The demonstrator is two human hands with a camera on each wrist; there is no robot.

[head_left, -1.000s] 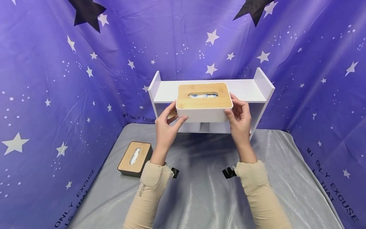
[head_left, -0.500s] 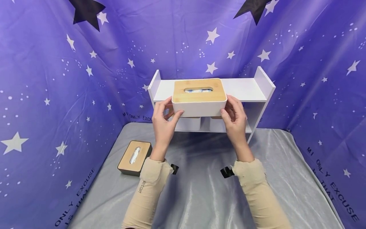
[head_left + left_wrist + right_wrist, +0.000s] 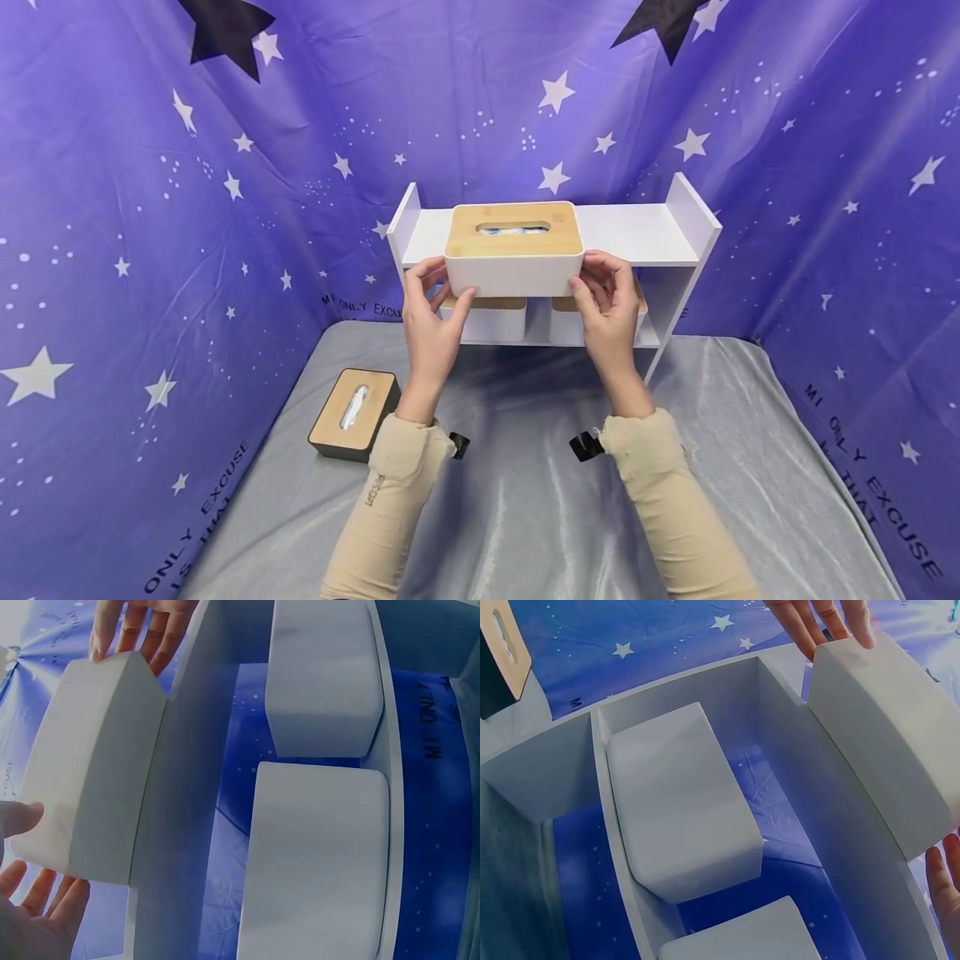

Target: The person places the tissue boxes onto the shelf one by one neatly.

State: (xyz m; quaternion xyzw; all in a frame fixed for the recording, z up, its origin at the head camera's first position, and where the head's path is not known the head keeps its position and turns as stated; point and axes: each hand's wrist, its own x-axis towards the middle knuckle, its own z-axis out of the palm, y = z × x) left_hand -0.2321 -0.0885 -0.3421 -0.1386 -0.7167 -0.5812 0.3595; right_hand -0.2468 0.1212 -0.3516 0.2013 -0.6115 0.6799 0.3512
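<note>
A white tissue box (image 3: 517, 277) with a bamboo lid is between my hands at the top board of a white two-tier shelf (image 3: 637, 235). Through the lid's slot shows blue-and-white packaging. My left hand (image 3: 432, 333) grips its left end, thumb on the front face and fingers round the side. At the other end my right hand (image 3: 611, 321) grips it the same way. In the left wrist view, the box's base (image 3: 109, 855) lies along the edge of the upper board. The right wrist view shows my right fingertips (image 3: 934, 870) at the box's lower corner.
Two more white boxes with wooden tops, a left one (image 3: 491, 323) and a right one (image 3: 567, 327), stand on the lower tier. A dark tissue box (image 3: 352, 417) with a wooden lid sits left on the grey cloth (image 3: 517, 517). Starry purple curtains (image 3: 480, 108) surround the table.
Both hands have moved the white tissue box leftward and farther back, over the upper board. The lower boxes have come more into sight beneath it. The dark tissue box stays put.
</note>
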